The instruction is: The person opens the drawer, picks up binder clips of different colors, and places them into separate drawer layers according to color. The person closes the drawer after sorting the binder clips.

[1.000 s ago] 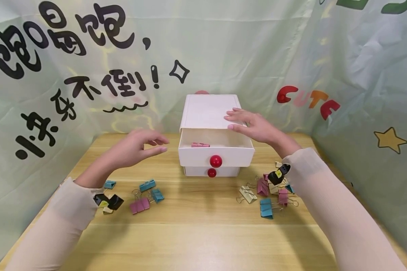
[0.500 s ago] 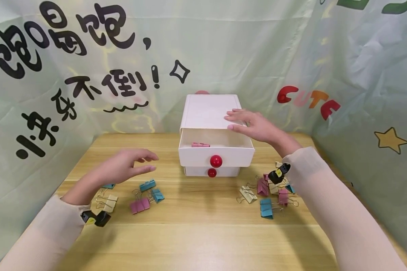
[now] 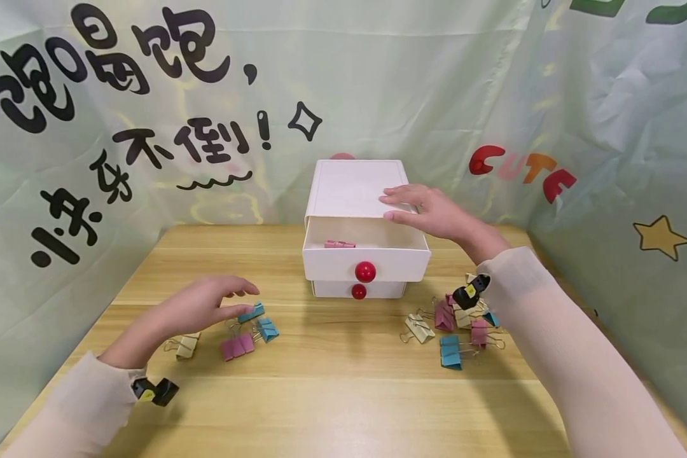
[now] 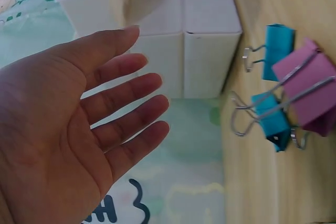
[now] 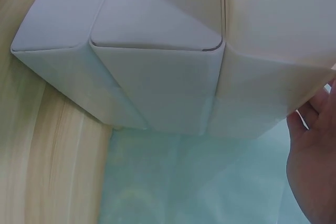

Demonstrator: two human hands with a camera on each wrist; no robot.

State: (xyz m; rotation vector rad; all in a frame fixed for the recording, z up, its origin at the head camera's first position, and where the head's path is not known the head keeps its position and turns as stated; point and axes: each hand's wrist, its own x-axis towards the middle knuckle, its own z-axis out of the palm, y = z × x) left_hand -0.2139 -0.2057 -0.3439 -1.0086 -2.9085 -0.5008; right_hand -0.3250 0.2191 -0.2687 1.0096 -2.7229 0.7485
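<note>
My left hand (image 3: 191,312) hovers with spread, relaxed fingers near a small group of binder clips. This group has a blue binder clip (image 3: 252,312) by the thumb, a second blue clip (image 4: 272,121) and a pink clip (image 3: 237,346). A cream clip (image 3: 188,345) lies under the wrist side, partly covered by the forearm. My right hand (image 3: 435,213) rests on the right edge of the white drawer box (image 3: 349,187), fingers extended over its top. The box's upper drawer (image 3: 326,266) is pulled out, and a pink item (image 3: 340,244) shows inside.
On the right of the wooden table (image 3: 343,394), a pile of pink, cream and blue binder clips (image 3: 450,352) lies partly beneath my right forearm. The lower drawer's red knob (image 3: 359,291) sits under the upper one. A printed cloth (image 3: 378,76) hangs behind and at the sides.
My left hand has moved down and toward me, from beside the box to above the left clips. The right hand stays on the box.
</note>
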